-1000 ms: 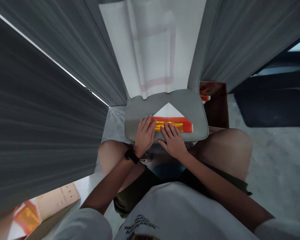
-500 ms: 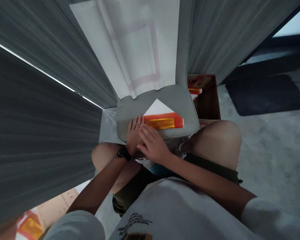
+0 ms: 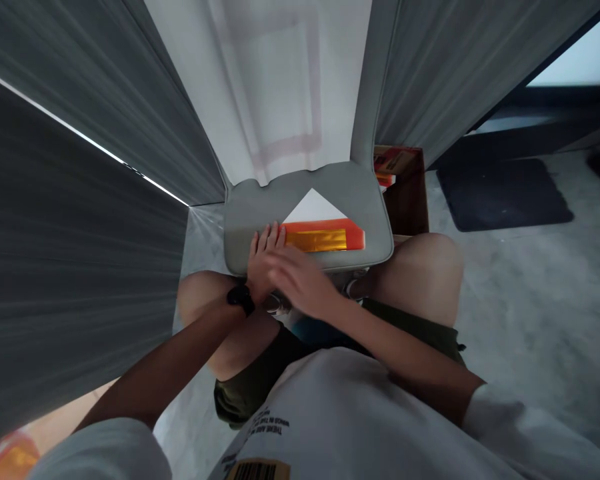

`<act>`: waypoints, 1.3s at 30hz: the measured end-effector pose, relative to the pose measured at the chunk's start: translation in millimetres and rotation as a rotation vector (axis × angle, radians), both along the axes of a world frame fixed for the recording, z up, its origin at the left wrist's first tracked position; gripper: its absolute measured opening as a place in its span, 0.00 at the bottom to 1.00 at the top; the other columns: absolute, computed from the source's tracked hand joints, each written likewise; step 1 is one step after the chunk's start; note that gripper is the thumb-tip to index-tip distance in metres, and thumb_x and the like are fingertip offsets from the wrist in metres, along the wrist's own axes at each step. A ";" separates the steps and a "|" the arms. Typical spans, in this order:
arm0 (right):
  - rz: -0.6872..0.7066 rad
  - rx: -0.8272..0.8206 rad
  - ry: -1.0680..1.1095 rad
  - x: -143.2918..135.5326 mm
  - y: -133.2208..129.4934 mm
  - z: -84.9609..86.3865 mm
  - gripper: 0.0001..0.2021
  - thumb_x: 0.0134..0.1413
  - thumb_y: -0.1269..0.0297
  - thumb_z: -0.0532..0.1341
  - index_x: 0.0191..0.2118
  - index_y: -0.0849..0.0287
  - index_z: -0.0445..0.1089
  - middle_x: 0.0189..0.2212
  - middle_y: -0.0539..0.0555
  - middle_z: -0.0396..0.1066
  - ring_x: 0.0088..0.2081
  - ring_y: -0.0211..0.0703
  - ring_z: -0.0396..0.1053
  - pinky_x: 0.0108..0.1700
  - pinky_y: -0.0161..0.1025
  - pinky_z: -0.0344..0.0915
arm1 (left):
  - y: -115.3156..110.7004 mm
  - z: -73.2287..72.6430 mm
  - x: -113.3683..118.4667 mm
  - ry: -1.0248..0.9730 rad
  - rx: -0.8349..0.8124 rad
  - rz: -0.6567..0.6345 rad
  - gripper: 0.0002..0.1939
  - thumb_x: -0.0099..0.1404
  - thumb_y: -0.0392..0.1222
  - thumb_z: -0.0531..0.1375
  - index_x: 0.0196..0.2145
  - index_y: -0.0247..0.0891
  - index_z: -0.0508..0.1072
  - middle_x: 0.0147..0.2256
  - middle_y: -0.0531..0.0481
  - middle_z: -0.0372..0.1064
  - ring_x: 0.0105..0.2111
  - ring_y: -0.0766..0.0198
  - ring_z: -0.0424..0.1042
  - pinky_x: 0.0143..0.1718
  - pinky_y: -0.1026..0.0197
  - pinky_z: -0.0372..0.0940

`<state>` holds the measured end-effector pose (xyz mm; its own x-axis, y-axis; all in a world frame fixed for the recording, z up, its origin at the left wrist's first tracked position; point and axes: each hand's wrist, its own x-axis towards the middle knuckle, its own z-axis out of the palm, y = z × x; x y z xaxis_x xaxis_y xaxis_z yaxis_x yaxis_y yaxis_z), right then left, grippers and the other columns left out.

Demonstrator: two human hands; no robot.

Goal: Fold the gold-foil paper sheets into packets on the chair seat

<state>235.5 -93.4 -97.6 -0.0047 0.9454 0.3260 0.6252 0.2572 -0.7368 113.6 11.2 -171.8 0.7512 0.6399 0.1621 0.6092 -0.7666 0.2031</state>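
A folded paper sheet [image 3: 319,233] lies on the grey chair seat [image 3: 245,207] in front of me. It has a white triangular peak, a red-orange band and a shiny gold strip along its near edge. My left hand [image 3: 264,257], with a black watch on the wrist, rests at the sheet's left end with its fingers stretched out flat. Just in front of it my right hand [image 3: 300,280] reaches across, fingers extended and partly smeared by motion, close to the left hand. It hides the sheet's lower left corner, and I cannot tell whether it touches the paper.
A large white sheet [image 3: 280,80] leans against the chair back. Right of the chair stands an open cardboard box [image 3: 415,193] with red and white papers [image 3: 385,180] in it. A dark mat [image 3: 505,193] lies on the floor. Grey curtains [image 3: 80,267] hang on both sides.
My right hand has shifted slightly left across my left hand, and its fingers are now blurred. The view has tilted a little; the folded paper sheet keeps its place on the seat.
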 end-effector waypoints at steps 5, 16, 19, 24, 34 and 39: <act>-0.424 -0.150 -0.284 72.2 -33.9 -48.1 0.28 0.78 0.55 0.44 0.74 0.61 0.61 0.70 0.65 0.64 0.72 0.56 0.60 0.74 0.60 0.56 | -1.4 10.1 0.3 -0.036 -0.033 -0.008 0.31 0.80 0.46 0.44 0.74 0.30 0.59 0.74 0.37 0.52 0.74 0.43 0.52 0.74 0.37 0.46; -0.402 -0.177 -0.611 109.8 -67.6 -86.1 0.37 0.76 0.47 0.49 0.78 0.69 0.47 0.76 0.67 0.50 0.77 0.58 0.48 0.77 0.59 0.46 | -1.3 12.9 0.4 -0.058 -0.048 0.005 0.32 0.80 0.47 0.45 0.73 0.26 0.60 0.73 0.35 0.54 0.74 0.45 0.54 0.75 0.39 0.47; -0.426 -0.156 -0.604 113.0 -69.9 -91.1 0.37 0.76 0.47 0.49 0.78 0.70 0.47 0.76 0.68 0.52 0.77 0.59 0.48 0.77 0.60 0.47 | -1.2 11.7 0.9 -0.069 -0.042 0.012 0.32 0.80 0.47 0.46 0.73 0.27 0.60 0.72 0.34 0.55 0.74 0.46 0.54 0.75 0.39 0.47; -0.458 -0.178 -0.569 113.7 -71.4 -96.8 0.39 0.76 0.47 0.49 0.79 0.68 0.41 0.76 0.69 0.48 0.77 0.61 0.47 0.76 0.64 0.46 | -2.1 10.6 0.0 -0.082 -0.041 0.028 0.32 0.80 0.48 0.46 0.74 0.28 0.59 0.73 0.35 0.55 0.74 0.46 0.54 0.75 0.39 0.47; -0.540 -0.242 -0.494 104.5 -68.0 -91.2 0.35 0.77 0.50 0.44 0.79 0.65 0.44 0.76 0.68 0.52 0.77 0.58 0.47 0.77 0.66 0.40 | -2.4 12.6 -9.1 -0.059 -0.052 0.058 0.36 0.79 0.53 0.46 0.75 0.28 0.55 0.73 0.30 0.53 0.74 0.42 0.54 0.74 0.32 0.45; -0.707 -0.167 -0.331 84.8 -56.7 -69.2 0.31 0.77 0.52 0.44 0.74 0.65 0.57 0.71 0.69 0.61 0.74 0.60 0.55 0.73 0.66 0.52 | -2.3 29.0 -0.9 -0.057 -0.025 0.042 0.35 0.80 0.53 0.45 0.75 0.26 0.55 0.73 0.29 0.53 0.75 0.41 0.51 0.75 0.31 0.42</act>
